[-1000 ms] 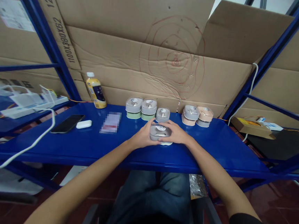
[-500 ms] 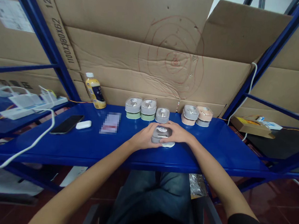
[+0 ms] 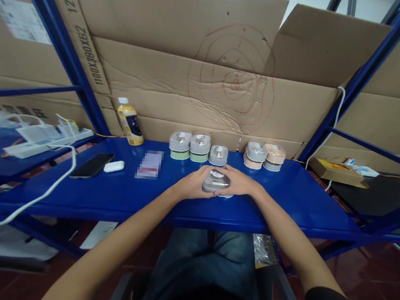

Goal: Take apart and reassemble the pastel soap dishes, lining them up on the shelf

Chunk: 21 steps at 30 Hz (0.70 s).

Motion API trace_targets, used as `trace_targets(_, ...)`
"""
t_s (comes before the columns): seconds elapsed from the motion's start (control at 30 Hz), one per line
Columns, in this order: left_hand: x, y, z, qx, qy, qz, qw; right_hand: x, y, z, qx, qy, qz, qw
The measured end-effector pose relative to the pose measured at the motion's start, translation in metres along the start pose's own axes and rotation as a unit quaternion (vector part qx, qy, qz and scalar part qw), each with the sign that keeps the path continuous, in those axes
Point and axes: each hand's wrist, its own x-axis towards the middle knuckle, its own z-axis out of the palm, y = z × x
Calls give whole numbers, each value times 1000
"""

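Observation:
A small grey lidded container (image 3: 215, 181) sits between both my hands at the middle of the blue shelf (image 3: 118, 199). My left hand (image 3: 193, 185) is wrapped round its left side and my right hand (image 3: 239, 182) round its right side. A white lid-like piece (image 3: 224, 195) peeks out under the container, on the shelf. Behind it, along the cardboard wall, stand several similar containers: two with green bases (image 3: 180, 145), a grey one (image 3: 218, 155), and a pair in peach and grey (image 3: 265, 155).
A yellow bottle (image 3: 129, 122) stands at the back left. A black phone (image 3: 92, 165), a white earbud case (image 3: 113, 166) and a small card pack (image 3: 149, 164) lie on the left of the shelf. White cables and a power strip (image 3: 43, 134) lie farther left. A flat box (image 3: 338, 171) is at right.
The grey container has been lowered slightly and tipped between my hands, covering more of the white piece under it. Both hands stay closed round it.

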Motion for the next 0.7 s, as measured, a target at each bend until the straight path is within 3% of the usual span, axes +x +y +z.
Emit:
trace_targets(0.17, 1, -11, 1, -30, 13, 6, 999, -2, -2, 0, -29, 8, 8, 1000)
trace_targets(0.37, 2, -18, 1, -38, 22, -67, 997, -2, -10, 1, -71, -19, 29, 997)
trace_targets(0.5, 2, -18, 0, -42, 24, -75, 996, -1, -13, 3, -71, -42, 39, 996)
trace_targets(0.7, -1, -35, 6, -14, 37, -75, 996, -9, -13, -15, -50, -84, 55, 994)
